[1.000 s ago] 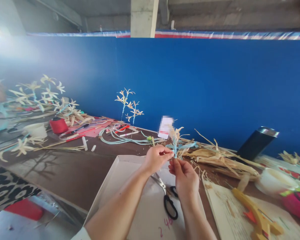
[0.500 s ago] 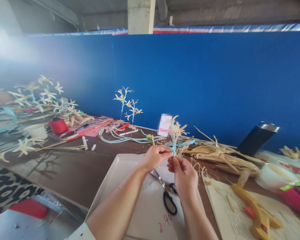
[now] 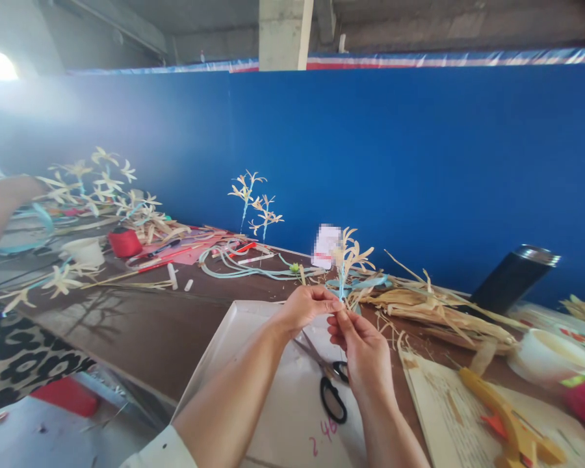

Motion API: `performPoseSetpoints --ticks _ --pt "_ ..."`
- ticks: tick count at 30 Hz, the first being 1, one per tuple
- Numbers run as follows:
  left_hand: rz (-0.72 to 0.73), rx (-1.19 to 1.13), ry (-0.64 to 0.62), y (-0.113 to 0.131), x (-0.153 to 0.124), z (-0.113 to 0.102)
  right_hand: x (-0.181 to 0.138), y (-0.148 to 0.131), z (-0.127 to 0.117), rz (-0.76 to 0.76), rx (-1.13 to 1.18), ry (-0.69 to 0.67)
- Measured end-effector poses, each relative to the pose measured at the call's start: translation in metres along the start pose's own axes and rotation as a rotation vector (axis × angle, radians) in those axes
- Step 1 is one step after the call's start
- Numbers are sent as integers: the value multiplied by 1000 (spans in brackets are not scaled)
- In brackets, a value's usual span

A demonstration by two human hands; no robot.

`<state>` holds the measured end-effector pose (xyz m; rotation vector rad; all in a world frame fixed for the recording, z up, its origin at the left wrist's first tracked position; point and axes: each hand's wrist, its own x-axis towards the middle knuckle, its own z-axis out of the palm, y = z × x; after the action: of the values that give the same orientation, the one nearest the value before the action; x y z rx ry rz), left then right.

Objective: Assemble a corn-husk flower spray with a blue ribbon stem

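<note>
My left hand (image 3: 306, 308) and my right hand (image 3: 363, 351) meet above a white tray (image 3: 234, 351), both pinched on the light blue stem of a small straw flower (image 3: 350, 260) that stands upright between the fingertips. The flower has pale tan husk petals at its top. Black-handled scissors (image 3: 327, 383) lie on the tray just under my hands.
A pile of dried husk strips (image 3: 433, 309) lies behind my hands. A yellow glue gun (image 3: 509, 419) rests on a board at right, near a white cup (image 3: 548, 361) and a black flask (image 3: 514, 278). Finished straw flowers (image 3: 104, 192), a red spool (image 3: 125, 242) and another person's arm (image 3: 2, 201) are at left.
My hands have stayed pinched on the stem; the flower has turned slightly and sits a little higher. The view has shifted a bit, and the other person's arm has come further in at left.
</note>
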<state>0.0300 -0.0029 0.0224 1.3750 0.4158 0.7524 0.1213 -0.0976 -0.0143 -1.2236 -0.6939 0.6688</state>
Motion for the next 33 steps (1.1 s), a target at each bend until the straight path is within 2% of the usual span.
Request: performPoseSetpoints --ticks 7,12,15,21,27,33 --pt "38 54 96 -2 2 2 -3 0 1 23 88 -72" --pt "71 172 133 -3 3 2 -2 1 2 47 30 -16" --pt "174 275 148 -1 1 3 0 0 3 55 58 26" --pt "283 399 63 1 -2 6 0 -3 3 43 142 57" --pt "197 272 -68 1 -5 3 0 -7 2 17 185 127" --pt "124 297 101 3 -4 4 -2 -3 1 4 104 138"
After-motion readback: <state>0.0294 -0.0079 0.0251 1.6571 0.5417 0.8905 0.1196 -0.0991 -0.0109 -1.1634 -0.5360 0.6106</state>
